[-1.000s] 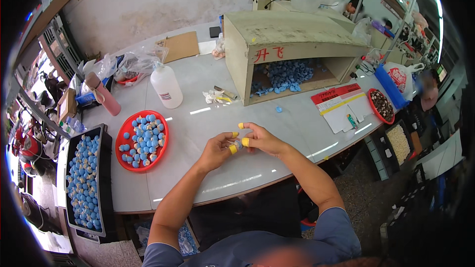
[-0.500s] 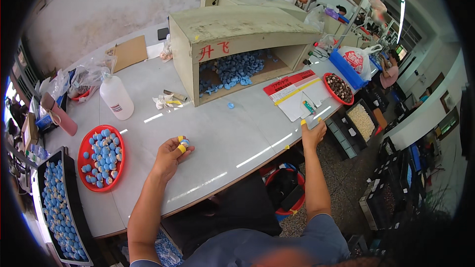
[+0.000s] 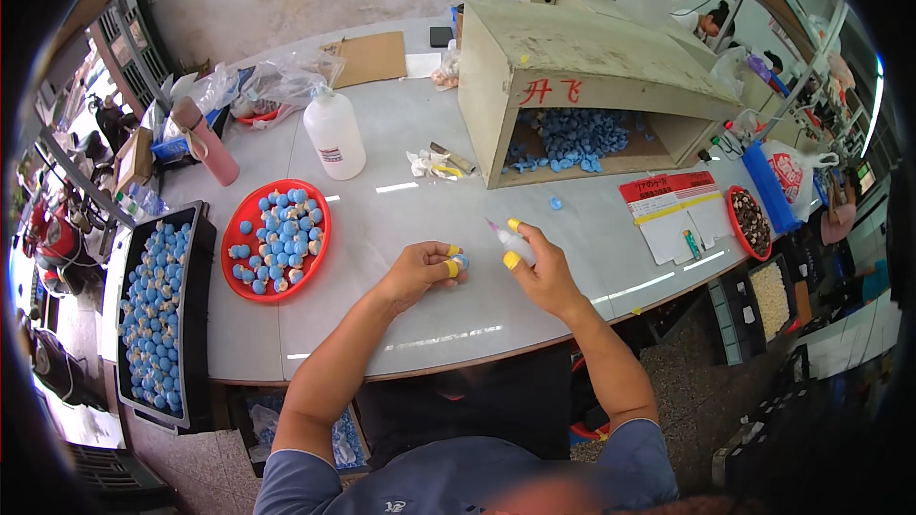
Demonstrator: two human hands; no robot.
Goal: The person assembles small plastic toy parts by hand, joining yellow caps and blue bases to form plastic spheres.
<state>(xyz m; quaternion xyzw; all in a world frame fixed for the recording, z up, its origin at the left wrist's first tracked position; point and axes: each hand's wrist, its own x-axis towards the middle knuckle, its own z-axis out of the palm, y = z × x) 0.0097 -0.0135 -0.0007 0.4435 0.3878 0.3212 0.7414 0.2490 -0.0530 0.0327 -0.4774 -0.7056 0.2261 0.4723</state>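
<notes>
My left hand [image 3: 418,277] is closed in a pinch on a small blue ball [image 3: 463,261] above the table. Its thumb and a finger wear yellow wraps, and they cover much of the ball. Just right of it, my right hand [image 3: 546,278] grips a small white squeeze bottle [image 3: 516,245], tilted with its thin pinkish tip toward the upper left. Yellow wraps are on this hand's thumb and forefinger too. The bottle's tip and the ball are apart. A red round tray [image 3: 323,253] holding several blue-and-beige balls lies left of my left hand.
A black bin [image 3: 199,310] of similar balls stands far left. Behind my hands are a white bottle [image 3: 336,138], a loose blue piece [image 3: 555,203] and an open-fronted box [image 3: 592,52] with blue pieces inside. Papers [image 3: 673,219] and a red bowl [image 3: 763,246] of dark pieces lie right.
My right hand has come from the table's right front edge to beside my left hand, the squeeze bottle now plainly in it. My left hand keeps the ball. The view has swung left.
</notes>
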